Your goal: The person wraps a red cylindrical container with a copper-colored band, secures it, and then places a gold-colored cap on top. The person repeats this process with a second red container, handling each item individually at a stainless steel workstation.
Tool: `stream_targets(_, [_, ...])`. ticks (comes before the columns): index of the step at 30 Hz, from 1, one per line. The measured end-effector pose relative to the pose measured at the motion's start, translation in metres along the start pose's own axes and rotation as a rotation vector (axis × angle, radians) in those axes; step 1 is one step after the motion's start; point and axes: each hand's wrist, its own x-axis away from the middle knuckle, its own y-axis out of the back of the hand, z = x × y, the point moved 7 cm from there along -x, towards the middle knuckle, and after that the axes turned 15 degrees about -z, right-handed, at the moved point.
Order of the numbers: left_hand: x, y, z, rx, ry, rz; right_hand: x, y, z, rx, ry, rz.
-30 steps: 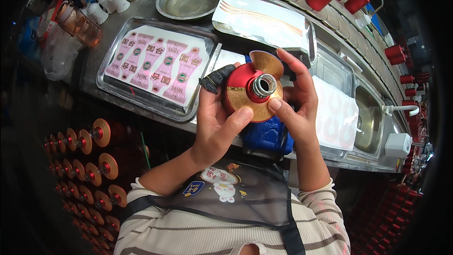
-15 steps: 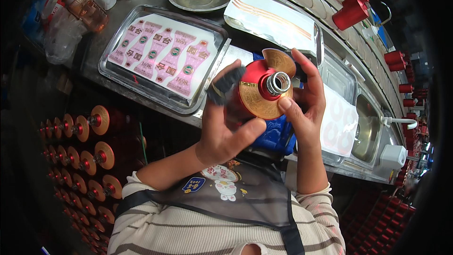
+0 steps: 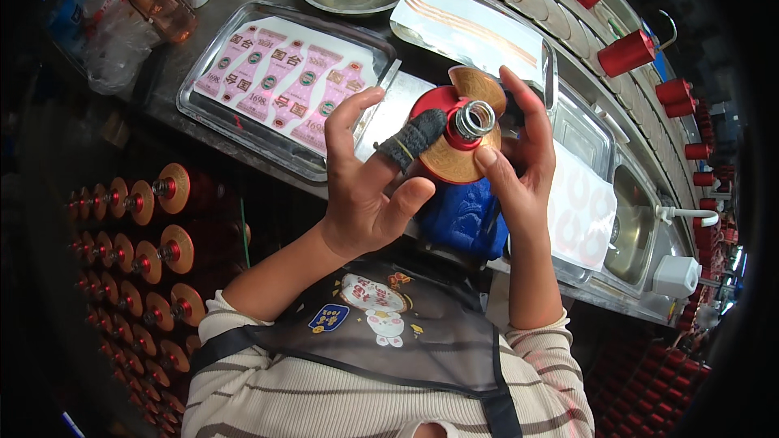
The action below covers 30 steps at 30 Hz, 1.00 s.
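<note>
A red bottle (image 3: pixel 428 104) with a bare silver screw neck (image 3: pixel 475 120) is held in front of me, its neck toward me. Around its shoulder runs a curved gold label (image 3: pixel 456 162); the far end of the label stands up off the surface. My right hand (image 3: pixel 526 178) grips the bottle from the right, thumb on the label by the neck. My left hand (image 3: pixel 353 195) has its fingers spread, and one finger in a dark cloth finger cover (image 3: pixel 422 136) presses on the label's left side. Under the bottle lies a blue cloth (image 3: pixel 462 223).
A metal tray (image 3: pixel 191 105) with a sheet of pink labels stands left. Behind are a metal bowl (image 3: pixel 357 10) and a tray with a gold-striped sheet (image 3: pixel 471 20). A white sheet (image 3: pixel 580 211) and sink (image 3: pixel 637 195) lie right. Red bottles (image 3: pixel 174 247) fill the lower left.
My left hand has drawn back left from the bottle's side, and its covered finger now lies on the label. The bottle has shifted slightly away; my right hand still holds it.
</note>
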Motion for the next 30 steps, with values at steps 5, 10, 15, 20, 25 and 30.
stream_targets(5, [0.016, 0.0, -0.019, -0.073, 0.002, -0.004, -0.002, -0.005, -0.002, -0.098, 0.011, 0.003])
stream_targets(10, [0.017, -0.01, -0.037, -0.278, -0.107, 0.038, -0.001, -0.006, -0.002, -0.205, -0.065, 0.036])
stream_targets(15, [0.015, -0.022, -0.05, -0.413, -0.142, 0.025, -0.006, 0.001, -0.003, -0.139, -0.077, 0.034])
stream_targets(20, [0.018, -0.001, -0.044, -0.107, -0.012, -0.008, -0.008, -0.004, -0.002, -0.09, 0.039, 0.029])
stream_targets(25, [0.012, -0.032, -0.006, 0.004, 0.317, 0.029, -0.008, -0.003, -0.004, -0.069, 0.044, 0.069])
stream_targets(30, [-0.006, -0.038, 0.017, 0.449, 0.559, 0.247, -0.02, 0.0, 0.001, -0.038, 0.069, 0.091])
